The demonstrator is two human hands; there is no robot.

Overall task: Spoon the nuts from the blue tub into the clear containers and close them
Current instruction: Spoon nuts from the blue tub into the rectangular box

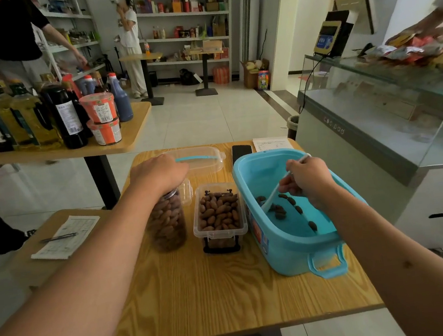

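**Spoon in the tub, jar under the left hand**

The right hand (306,178) is inside the blue tub (289,254), fingers curled round the handle of a clear spoon (272,195) whose bowl points down to the tub floor. Only a few nuts (280,212) lie scattered there, close to the spoon's tip. The tub stands on the right side of the wooden table (216,294), with a handle facing the near edge.

The left hand (158,172) lies over the top of a round clear jar (167,224), fingers bent down over its mouth; whether a cap is under the palm cannot be told. The jar is full of nuts nearly to the top.

Between jar and tub stands a square clear box (219,218), open, heaped with nuts, just beside the tub wall. Behind the jar and box a clear lid (202,159) with a blue strip lies flat on the table. A black phone (241,152) and a sheet of paper (271,143) lie at the far edge, just behind the tub.

To the left, a second table holds a form (67,237) with a pen (58,237) on it. Further off, another table carries bottles (30,118) of oil and sauce. A glass counter (390,96) runs along the right.
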